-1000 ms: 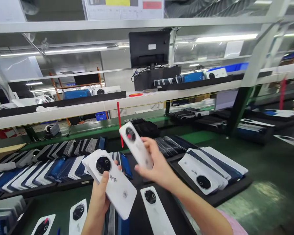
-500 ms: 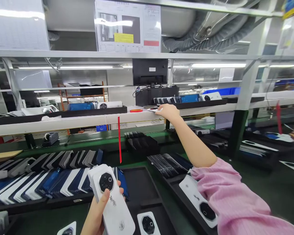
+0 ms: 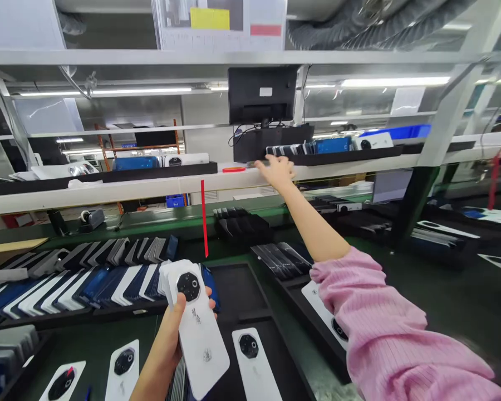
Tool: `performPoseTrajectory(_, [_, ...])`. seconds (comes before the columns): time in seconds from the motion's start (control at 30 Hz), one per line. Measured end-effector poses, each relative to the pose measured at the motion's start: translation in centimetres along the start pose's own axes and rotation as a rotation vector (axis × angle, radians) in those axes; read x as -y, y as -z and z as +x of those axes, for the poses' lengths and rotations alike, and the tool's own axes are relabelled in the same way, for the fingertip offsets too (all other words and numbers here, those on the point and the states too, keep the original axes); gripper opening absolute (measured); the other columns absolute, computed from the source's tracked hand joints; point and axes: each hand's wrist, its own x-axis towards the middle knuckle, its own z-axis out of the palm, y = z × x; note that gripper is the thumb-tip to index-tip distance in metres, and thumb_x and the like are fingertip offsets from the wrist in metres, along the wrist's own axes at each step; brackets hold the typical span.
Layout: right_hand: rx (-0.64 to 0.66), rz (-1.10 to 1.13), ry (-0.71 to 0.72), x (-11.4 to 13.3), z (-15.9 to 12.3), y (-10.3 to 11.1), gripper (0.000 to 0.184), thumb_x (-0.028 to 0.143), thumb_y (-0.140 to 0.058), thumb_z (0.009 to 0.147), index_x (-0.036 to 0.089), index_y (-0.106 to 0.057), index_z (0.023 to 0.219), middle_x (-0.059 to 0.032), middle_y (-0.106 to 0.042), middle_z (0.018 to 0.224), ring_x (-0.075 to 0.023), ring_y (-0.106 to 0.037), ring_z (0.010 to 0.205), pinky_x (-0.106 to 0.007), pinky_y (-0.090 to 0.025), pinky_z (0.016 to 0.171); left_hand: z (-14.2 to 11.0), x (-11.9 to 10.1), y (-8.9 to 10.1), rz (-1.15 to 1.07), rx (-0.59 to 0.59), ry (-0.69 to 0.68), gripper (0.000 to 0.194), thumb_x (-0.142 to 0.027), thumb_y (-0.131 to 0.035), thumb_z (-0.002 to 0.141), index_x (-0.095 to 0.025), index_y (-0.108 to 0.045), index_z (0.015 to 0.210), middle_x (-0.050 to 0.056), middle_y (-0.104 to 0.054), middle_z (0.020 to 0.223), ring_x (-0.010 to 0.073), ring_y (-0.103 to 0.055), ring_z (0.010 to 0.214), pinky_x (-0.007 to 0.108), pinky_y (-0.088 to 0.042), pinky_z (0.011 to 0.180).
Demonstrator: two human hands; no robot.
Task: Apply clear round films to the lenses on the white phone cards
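Bright, even light from fluorescent tubes (image 3: 142,90) under the upper shelf, more at right (image 3: 394,82). Soft glare on the glossy white covers (image 3: 198,328) and pale rail (image 3: 108,189). Shadows weak. Wide-angle bending at edges; uprights lean. Pink sleeve (image 3: 392,345) blurred at lower right; far background hazy.

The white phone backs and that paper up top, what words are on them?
Nothing can be read.
White phone back in the left hand: dark brush-style signs, too small to read.
Sheet above the shelf: yellow and red blocks, print too blurred.
Monitor sticker: blank or too small.
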Motion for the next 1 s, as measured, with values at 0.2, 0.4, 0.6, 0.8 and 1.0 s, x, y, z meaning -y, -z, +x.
performPoseTrajectory(0.2, [-0.130, 0.530, 0.322, -5.0, -16.3, -1.7, 0.046, 0.051, -0.032, 0.100, 0.020, -0.059, 0.120, -0.0136, -0.061, 0.121, -0.0272, -0.054, 0.118, -0.044, -0.041, 0.105, 0.6, -0.2, -0.2, -0.108, 0.084, 0.145, 0.094, -0.089, -0.060, 0.061, -0.006, -0.073, 0.103, 0.012, -0.071, 0.082, 0.0186, -0.065, 0.068, 0.027, -0.051, 0.066])
performPoseTrajectory(0.4, [0.300, 0.843, 0.506, -5.5, -28.3, -3.1, 0.016, 0.033, -0.057, 0.094, 0.023, -0.063, 0.105, -0.0076, -0.068, 0.104, -0.0236, -0.065, 0.100, -0.039, -0.054, 0.087, 2.0, 2.0, -0.4, 0.018, 0.116, 0.319, 0.094, -0.091, -0.054, 0.063, -0.007, -0.073, 0.099, 0.014, -0.071, 0.080, 0.0205, -0.066, 0.066, 0.030, -0.051, 0.066])
performPoseTrajectory(0.6, [0.339, 0.670, 0.674, -4.3, -28.1, -1.9, 0.010, 0.016, -0.058, 0.090, 0.023, -0.062, 0.096, -0.0056, -0.064, 0.093, -0.0214, -0.062, 0.089, -0.036, -0.054, 0.077, 1.8, 3.4, -1.6, 0.358, 0.165, 0.157, 0.076, -0.078, -0.066, 0.067, -0.011, -0.076, 0.103, 0.013, -0.072, 0.077, 0.0217, -0.066, 0.064, 0.030, -0.051, 0.062])
performPoseTrajectory(0.8, [0.464, 0.652, 0.749, -5.6, -27.0, -0.8, 0.010, 0.014, -0.060, 0.092, 0.022, -0.057, 0.086, -0.0028, -0.062, 0.086, -0.0175, -0.061, 0.082, -0.030, -0.052, 0.071, 1.5, 3.1, -2.3, 0.351, 0.201, 0.069, 0.064, -0.058, -0.082, 0.063, -0.012, -0.076, 0.107, 0.011, -0.070, 0.079, 0.0249, -0.066, 0.077, 0.033, -0.051, 0.076])
performPoseTrajectory(1.0, [0.297, 0.591, 0.798, -5.5, -27.5, -1.3, 0.016, 0.009, -0.057, 0.092, 0.022, -0.058, 0.084, -0.0026, -0.064, 0.084, -0.0175, -0.063, 0.081, -0.031, -0.052, 0.070, 1.4, 3.8, -2.4, 0.348, 0.138, 0.125, 0.069, -0.065, -0.079, 0.062, -0.012, -0.076, 0.106, 0.012, -0.072, 0.081, 0.0260, -0.068, 0.076, 0.031, -0.051, 0.068])
